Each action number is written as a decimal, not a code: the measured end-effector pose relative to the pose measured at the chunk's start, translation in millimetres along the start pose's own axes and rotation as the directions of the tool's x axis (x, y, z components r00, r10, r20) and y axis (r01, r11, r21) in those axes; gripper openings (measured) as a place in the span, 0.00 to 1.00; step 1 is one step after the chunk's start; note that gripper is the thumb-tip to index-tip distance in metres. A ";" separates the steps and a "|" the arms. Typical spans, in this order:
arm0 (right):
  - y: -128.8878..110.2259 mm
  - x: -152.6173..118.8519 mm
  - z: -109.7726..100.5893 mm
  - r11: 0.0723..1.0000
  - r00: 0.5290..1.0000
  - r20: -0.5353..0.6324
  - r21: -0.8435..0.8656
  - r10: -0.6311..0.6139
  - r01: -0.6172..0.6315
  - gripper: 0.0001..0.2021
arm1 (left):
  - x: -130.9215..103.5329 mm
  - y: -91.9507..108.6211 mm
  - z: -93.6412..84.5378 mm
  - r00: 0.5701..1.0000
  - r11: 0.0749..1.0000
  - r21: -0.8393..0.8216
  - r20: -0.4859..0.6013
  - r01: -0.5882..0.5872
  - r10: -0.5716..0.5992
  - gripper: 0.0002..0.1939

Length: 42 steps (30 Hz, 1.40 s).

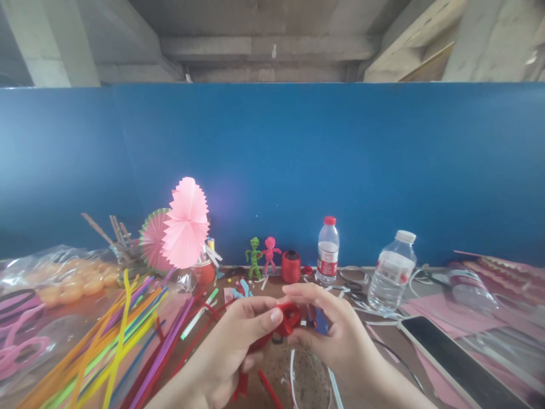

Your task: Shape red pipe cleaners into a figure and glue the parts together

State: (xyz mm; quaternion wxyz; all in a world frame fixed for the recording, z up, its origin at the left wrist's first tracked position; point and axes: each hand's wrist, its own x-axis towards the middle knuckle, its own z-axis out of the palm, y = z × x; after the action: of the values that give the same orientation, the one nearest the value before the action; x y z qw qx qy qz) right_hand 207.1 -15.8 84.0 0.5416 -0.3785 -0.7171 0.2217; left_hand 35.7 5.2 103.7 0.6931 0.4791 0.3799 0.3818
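Note:
Near the middle of the head view, a red coiled strip (291, 319) with a hollow loop sits between my two hands above the table. My left hand (244, 329) pinches it between thumb and fingers on the left side. More red material shows under the left palm, partly hidden. My right hand (336, 324) curls around the coil from the right, index finger over the top and thumb below. Behind the right fingers lies a small blue thing (320, 321), mostly hidden. A red stick-like piece (269, 388) lies on the brown table (272, 355) below the hands.
Colourful craft stems (123, 329) and pink scissors (21, 343) lie left. A pink paper fan (187, 224), green figure (254, 258), pink figure (269, 254), red thread spool (291, 267) and water bottles (327, 253) stand behind. A phone (460, 358) lies right.

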 end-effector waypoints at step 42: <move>-24.0 -20.5 45.2 0.690 0.861 -0.214 0.696 0.462 -0.197 0.11 | 2.6 -47.7 -3.1 0.359 0.365 0.371 -0.086 -0.854 0.929 0.24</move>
State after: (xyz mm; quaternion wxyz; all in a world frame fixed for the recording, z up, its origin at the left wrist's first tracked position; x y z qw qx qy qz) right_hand 159.7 -42.4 74.7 0.7147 -0.3250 -0.3956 0.4766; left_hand 41.9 -3.2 57.1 0.2373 0.6355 0.1958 0.7082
